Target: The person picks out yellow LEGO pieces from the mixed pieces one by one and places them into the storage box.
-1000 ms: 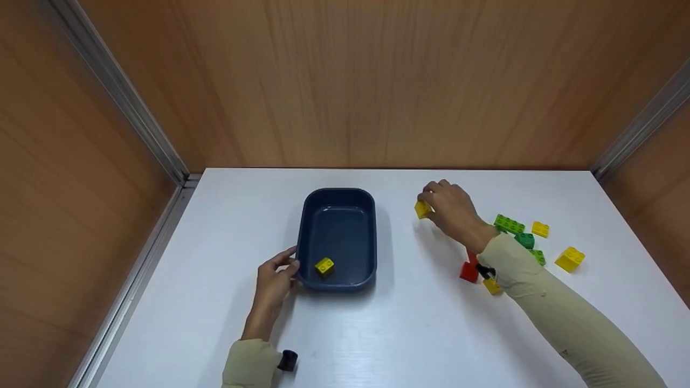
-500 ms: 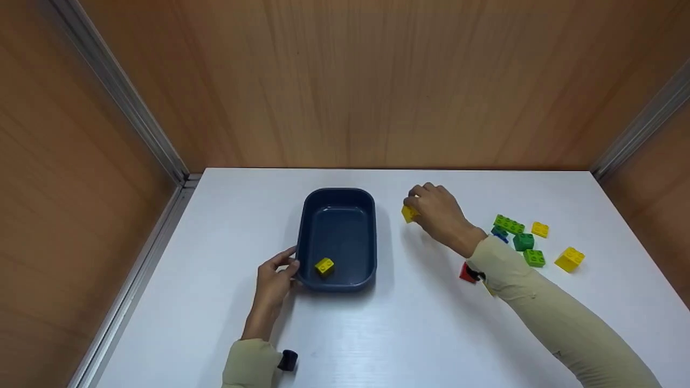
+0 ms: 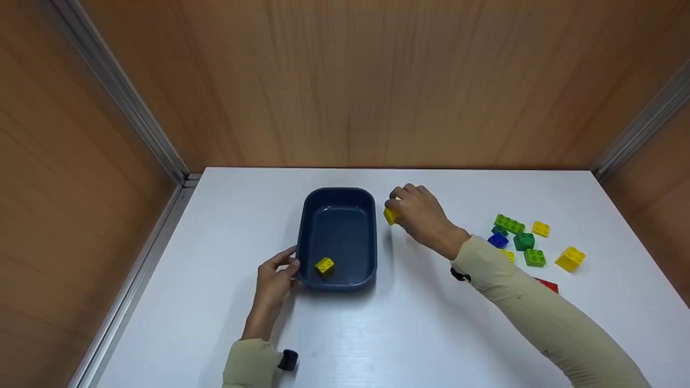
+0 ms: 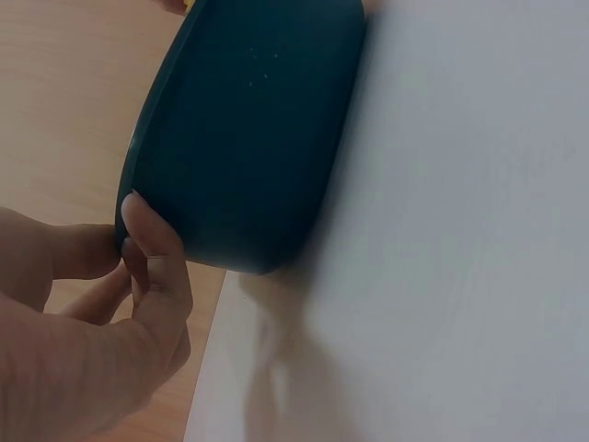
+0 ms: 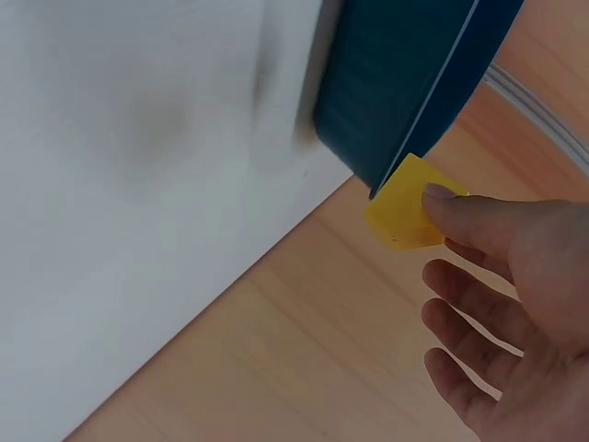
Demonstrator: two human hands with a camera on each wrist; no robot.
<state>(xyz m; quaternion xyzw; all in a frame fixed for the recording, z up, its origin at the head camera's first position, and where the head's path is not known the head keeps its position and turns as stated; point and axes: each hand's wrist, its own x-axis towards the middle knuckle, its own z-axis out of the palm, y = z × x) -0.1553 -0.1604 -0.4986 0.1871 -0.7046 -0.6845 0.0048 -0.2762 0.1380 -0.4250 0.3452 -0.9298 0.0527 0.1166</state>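
Observation:
A dark blue rectangular tray stands on the white table, with one yellow toy brick lying in its near left part. My left hand holds the tray's near left corner; in the left wrist view its thumb and fingers pinch the rim. Just right of the tray, my right hand pinches another yellow brick between thumb and fingers, above the table. The right wrist view shows the other fingers loosely bent and apart from that brick.
On the right lie loose bricks: light green, dark green, blue, yellow and red. My right sleeve covers part of this group. A wooden panel rises behind the table.
My right hand has moved left with the yellow brick, close to the tray's right side. The shifting sleeve uncovers the blue brick and hides others. The left hand and tray have stayed put.

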